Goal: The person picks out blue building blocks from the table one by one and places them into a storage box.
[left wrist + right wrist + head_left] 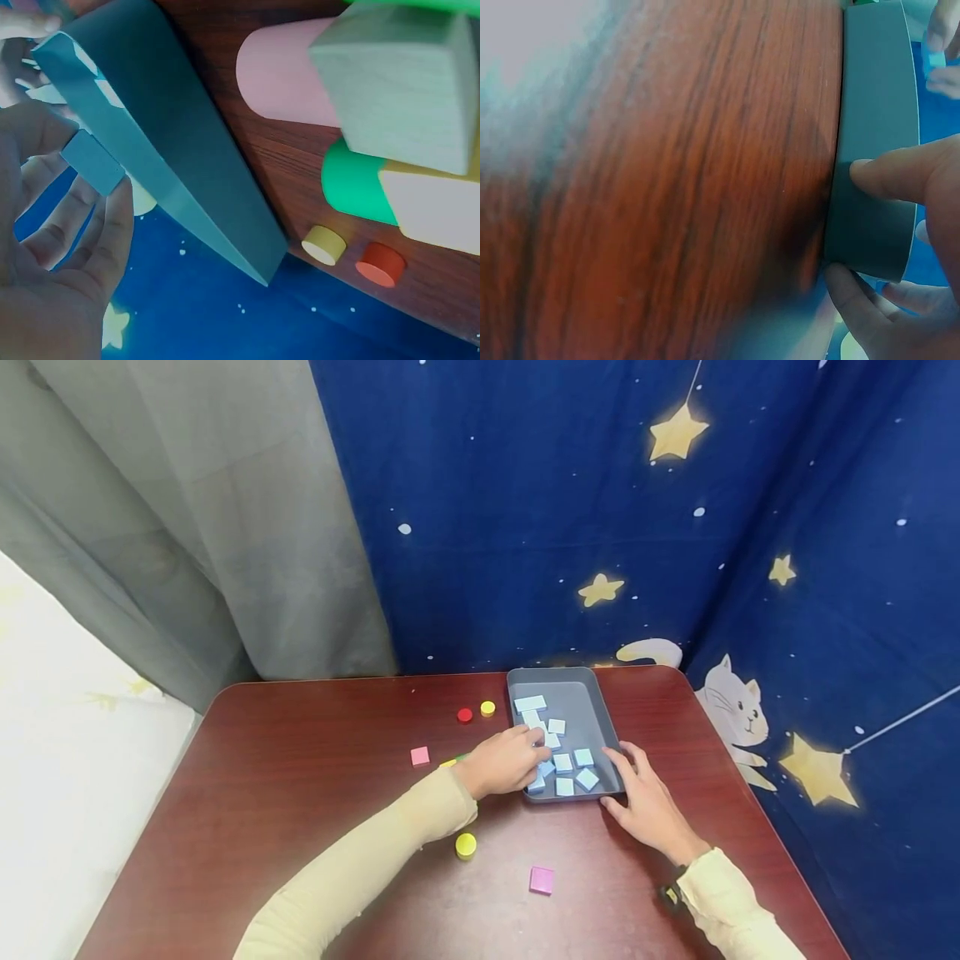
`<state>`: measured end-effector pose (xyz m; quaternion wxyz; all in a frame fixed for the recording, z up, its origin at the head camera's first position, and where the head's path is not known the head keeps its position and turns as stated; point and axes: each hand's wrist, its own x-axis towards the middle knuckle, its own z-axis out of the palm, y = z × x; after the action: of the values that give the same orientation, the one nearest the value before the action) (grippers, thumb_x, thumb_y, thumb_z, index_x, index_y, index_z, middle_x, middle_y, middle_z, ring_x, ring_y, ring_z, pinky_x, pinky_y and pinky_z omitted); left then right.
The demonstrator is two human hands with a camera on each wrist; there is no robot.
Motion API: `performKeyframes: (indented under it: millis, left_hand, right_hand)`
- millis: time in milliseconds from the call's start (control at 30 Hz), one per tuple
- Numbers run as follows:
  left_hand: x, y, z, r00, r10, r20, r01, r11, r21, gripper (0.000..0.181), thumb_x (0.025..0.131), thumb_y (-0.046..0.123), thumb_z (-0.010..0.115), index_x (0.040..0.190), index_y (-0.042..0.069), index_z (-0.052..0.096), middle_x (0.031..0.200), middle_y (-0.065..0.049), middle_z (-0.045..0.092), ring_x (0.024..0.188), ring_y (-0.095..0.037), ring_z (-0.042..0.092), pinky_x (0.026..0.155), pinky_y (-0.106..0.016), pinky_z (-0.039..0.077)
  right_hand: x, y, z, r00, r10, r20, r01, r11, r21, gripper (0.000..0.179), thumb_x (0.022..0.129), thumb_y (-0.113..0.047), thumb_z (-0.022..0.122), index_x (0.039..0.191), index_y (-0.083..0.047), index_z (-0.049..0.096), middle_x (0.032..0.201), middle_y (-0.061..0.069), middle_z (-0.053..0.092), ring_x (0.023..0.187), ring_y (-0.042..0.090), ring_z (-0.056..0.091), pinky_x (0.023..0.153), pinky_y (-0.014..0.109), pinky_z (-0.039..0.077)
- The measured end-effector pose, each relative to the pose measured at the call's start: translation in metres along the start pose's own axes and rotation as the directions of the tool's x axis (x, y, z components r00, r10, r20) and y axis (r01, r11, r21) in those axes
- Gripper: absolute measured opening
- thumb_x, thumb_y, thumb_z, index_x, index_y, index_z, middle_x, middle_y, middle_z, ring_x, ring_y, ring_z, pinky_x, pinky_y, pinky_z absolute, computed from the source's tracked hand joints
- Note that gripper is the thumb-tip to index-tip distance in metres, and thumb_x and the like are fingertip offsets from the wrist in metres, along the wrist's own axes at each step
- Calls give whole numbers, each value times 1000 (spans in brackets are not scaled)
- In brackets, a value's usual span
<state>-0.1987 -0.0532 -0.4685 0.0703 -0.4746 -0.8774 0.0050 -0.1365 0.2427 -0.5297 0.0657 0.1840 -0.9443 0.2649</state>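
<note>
My left hand [504, 762] reaches over the left side of a grey tray [585, 702]. In the left wrist view, its thumb and fingertips pinch a small blue block [93, 162] above the tray's rim. Several light blue blocks [562, 763] lie in the tray, mostly toward its near end, with a longer one [531, 703] farther back. At the near right corner, my right hand [651, 802] grips the tray. One finger lies at the right rim and the thumb at the near wall. Part of the blocks is hidden behind the left hand.
Left of the tray are a red disc [465, 716], a yellow disc [487, 708] and a pink square block [420, 756]. Nearer are a yellow cylinder [466, 846] and a purple square block [542, 881]. The left wrist view shows a pale green block [397, 90] and green cylinder [356, 180].
</note>
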Motion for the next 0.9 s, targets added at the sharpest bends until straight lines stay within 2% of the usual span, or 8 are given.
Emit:
performKeyframes:
  millis: [167,367,533,900]
  left_hand:
    - [16,0,9,999,-13,36,13,1000,2,26,105,21,69,129,15,79,120,-9,71,100,-22,70,94,-30,60]
    - [27,1,20,995,-27,96,27,1000,1,33,107,26,70,138,16,77,130,-10,72,107,-21,72,101,-30,58]
    - [29,0,25,990,-43,134,45,999,-12,34,109,26,67,140,15,76,131,-10,72,106,-21,72,101,-31,59]
    - [34,-3,31,985,-84,149,90,995,-34,32,109,25,64,136,15,76,124,-9,73,102,-21,72,96,-31,61]
  right_hand:
    - [0,1,1,1000,7,6,-7,1000,0,84,88,-6,90,161,-6,49,162,30,36,123,49,65,100,68,56]
    - [0,2,1,1000,1,-3,-1,1000,-1,83,88,-7,90,160,-6,49,161,29,36,122,48,65,100,67,57]
    - [0,2,1,1000,-19,-17,19,1000,0,82,88,-7,89,160,-6,50,160,30,38,121,48,65,99,68,57]
    - [-1,1,1,1000,-8,-17,8,1000,6,81,88,-6,88,159,-6,50,160,30,38,123,49,65,100,69,55]
